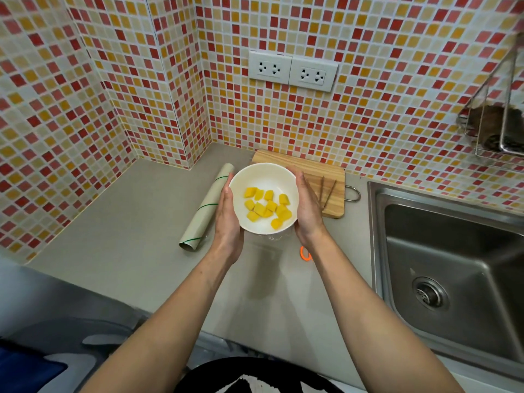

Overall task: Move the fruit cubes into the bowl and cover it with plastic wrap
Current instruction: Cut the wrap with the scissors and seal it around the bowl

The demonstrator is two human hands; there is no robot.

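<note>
Both hands cup a white bowl [263,177] held above the grey counter [127,222]: the left hand [226,219] wraps its left side, the right hand [307,207] its right. Yellow fruit cubes [268,207] lie inside. A plastic wrap roll [208,207] lies just left, a wooden cutting board [331,180] behind.

- Grey matte countertop [127,236] carries everything.
- Pale cardboard plastic-wrap roll with green stripes [206,207], lying left.
- Light wooden cutting board [330,177] against the wall.
- Small orange ring [304,254].
</note>
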